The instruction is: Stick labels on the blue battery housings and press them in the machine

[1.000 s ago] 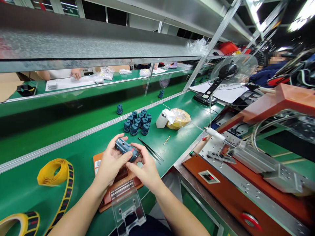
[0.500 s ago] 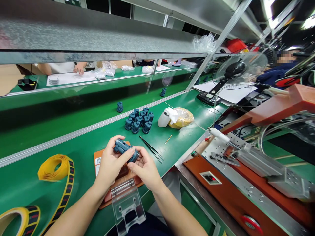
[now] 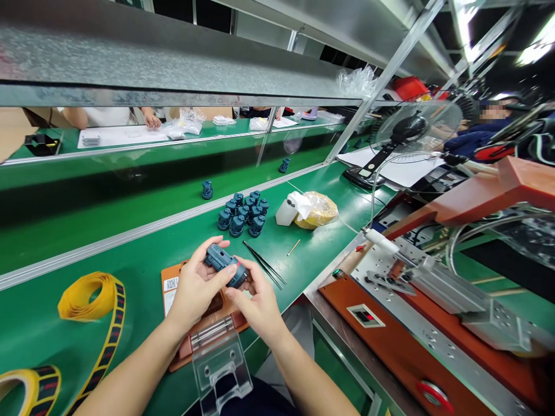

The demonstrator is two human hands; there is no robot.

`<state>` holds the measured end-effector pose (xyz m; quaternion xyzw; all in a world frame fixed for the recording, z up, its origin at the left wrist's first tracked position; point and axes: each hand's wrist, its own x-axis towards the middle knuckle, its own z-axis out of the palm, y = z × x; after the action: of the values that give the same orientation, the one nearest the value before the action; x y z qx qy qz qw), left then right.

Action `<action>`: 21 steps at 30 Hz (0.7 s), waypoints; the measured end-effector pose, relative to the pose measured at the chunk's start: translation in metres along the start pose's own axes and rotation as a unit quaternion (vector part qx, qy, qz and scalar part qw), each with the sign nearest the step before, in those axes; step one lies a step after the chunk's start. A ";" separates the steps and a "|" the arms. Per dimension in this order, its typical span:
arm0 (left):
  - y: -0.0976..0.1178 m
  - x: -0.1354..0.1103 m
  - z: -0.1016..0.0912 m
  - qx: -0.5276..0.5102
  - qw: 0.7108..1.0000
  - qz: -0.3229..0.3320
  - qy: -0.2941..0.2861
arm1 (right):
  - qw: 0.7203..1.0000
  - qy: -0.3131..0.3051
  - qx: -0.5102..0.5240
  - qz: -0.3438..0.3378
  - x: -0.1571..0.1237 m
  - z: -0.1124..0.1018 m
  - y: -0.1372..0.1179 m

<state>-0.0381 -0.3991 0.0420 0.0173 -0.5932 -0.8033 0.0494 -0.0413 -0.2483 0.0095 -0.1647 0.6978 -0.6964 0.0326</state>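
Note:
Between both hands is a dark blue plastic housing with a small red mark near its wider end. My left hand is closed round its narrower end, thumb lying along the body. My right hand grips the wider end at the right with its fingertips. Directly beneath the hands lies an orange-brown fixture, partly covered by them. A clear hinged plastic cover hangs open from its front. Behind stand several similar blue housings in a cluster. Black tweezers lie to the right.
Left lie a yellow label roll and its trailing strip. A thin stick, a white bottle and a wrapped yellow roll lie to the right. A metal-and-orange machine and a fan flank the bench. A co-worker's hand shows opposite.
The housing has turned slightly in my hands, and its red mark now shows. The view has shifted a little. Across the bench, the co-worker's hand has moved to the right.

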 end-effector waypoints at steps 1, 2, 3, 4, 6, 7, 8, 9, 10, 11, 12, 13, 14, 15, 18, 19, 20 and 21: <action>-0.001 0.001 0.000 -0.014 1.000 0.007 -0.003 | 1.000 0.010 -0.020 -0.014 0.000 -0.001 0.000; -0.002 0.002 0.000 -0.024 1.000 0.013 -0.001 | 0.999 0.018 -0.040 -0.028 0.000 -0.002 0.000; -0.002 0.003 0.000 -0.033 0.999 0.014 0.003 | 0.997 0.024 -0.058 -0.043 0.000 -0.003 0.000; -0.001 0.003 0.001 -0.043 0.999 0.009 0.007 | 0.995 0.027 -0.074 -0.059 0.000 -0.004 -0.001; 0.002 0.001 0.001 -0.068 0.998 -0.007 0.004 | 0.991 0.026 -0.099 -0.089 0.000 -0.005 -0.003; 0.003 -0.001 0.002 -0.079 0.997 -0.012 -0.003 | 0.989 0.025 -0.108 -0.102 0.000 -0.005 -0.003; 0.005 -0.003 0.003 -0.087 0.996 -0.015 -0.012 | 0.987 0.026 -0.116 -0.112 0.000 -0.005 -0.004; 0.006 -0.005 0.004 -0.090 0.996 -0.019 -0.021 | 0.984 0.028 -0.126 -0.121 0.000 -0.004 -0.004; 0.007 -0.007 0.005 -0.092 0.995 -0.026 -0.030 | 0.981 0.033 -0.138 -0.130 0.000 -0.003 -0.004; 0.008 -0.008 0.007 -0.095 0.994 -0.037 -0.037 | 0.977 0.042 -0.152 -0.142 0.001 -0.002 -0.004; 0.007 -0.010 0.009 -0.099 0.993 -0.049 -0.040 | 0.972 0.052 -0.167 -0.159 0.001 -0.001 -0.003; 0.007 -0.010 0.011 -0.105 0.992 -0.057 -0.040 | 0.965 0.061 -0.183 -0.179 0.001 0.000 -0.002; 0.005 -0.011 0.013 -0.112 0.991 -0.060 -0.039 | 0.957 0.069 -0.199 -0.199 0.002 0.001 -0.002; 0.004 -0.011 0.015 -0.119 0.991 -0.056 -0.035 | 0.949 0.075 -0.215 -0.219 0.002 0.002 -0.001; -0.004 -0.011 0.020 -0.125 0.992 -0.030 -0.012 | 0.924 0.088 -0.265 -0.262 0.002 0.006 0.001; -0.007 -0.011 0.021 -0.123 0.992 -0.024 -0.001 | 0.917 0.090 -0.281 -0.269 0.002 0.008 0.002; -0.009 -0.011 0.021 -0.118 0.993 -0.021 0.012 | 0.911 0.092 -0.296 -0.274 0.002 0.009 0.002; -0.010 -0.010 0.021 -0.114 0.993 -0.022 0.026 | 0.906 0.091 -0.309 -0.275 0.003 0.011 0.003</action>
<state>-0.0301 -0.3748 0.0381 0.0454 -0.4958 -0.8659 0.0482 -0.0415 -0.2593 0.0065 -0.2876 0.8049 -0.4394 -0.2764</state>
